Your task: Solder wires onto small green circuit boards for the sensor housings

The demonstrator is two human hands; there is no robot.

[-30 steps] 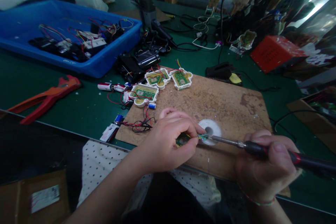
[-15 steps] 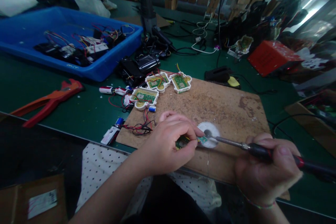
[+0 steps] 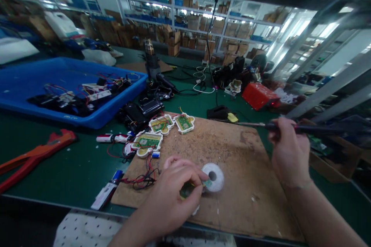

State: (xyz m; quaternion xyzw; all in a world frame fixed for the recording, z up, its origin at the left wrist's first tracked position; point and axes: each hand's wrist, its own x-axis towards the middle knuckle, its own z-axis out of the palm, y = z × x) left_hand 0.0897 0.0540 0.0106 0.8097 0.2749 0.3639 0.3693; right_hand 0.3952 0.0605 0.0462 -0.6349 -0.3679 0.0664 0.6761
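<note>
My left hand point(image 3: 174, 191) pinches a small green circuit board point(image 3: 207, 183) against a white ring-shaped spool point(image 3: 214, 176) on a brown cork work board point(image 3: 232, 150). My right hand point(image 3: 288, 150) is closed round the dark handle of a soldering iron point(image 3: 292, 127), lifted above the board's right edge. The iron's metal tip point(image 3: 246, 124) points left toward a black stand with a yellow sponge point(image 3: 223, 114).
Three white housings with green boards point(image 3: 162, 131) and loose red and black wires lie at the board's far left. A blue bin point(image 3: 63, 88) of parts stands back left, orange cutters point(image 3: 31, 156) at left, a red box point(image 3: 257, 95) behind. Shelving fills the background.
My right hand has lifted the soldering iron up and away from the small board toward the far right. The view has tilted upward. My left hand still holds the small board.
</note>
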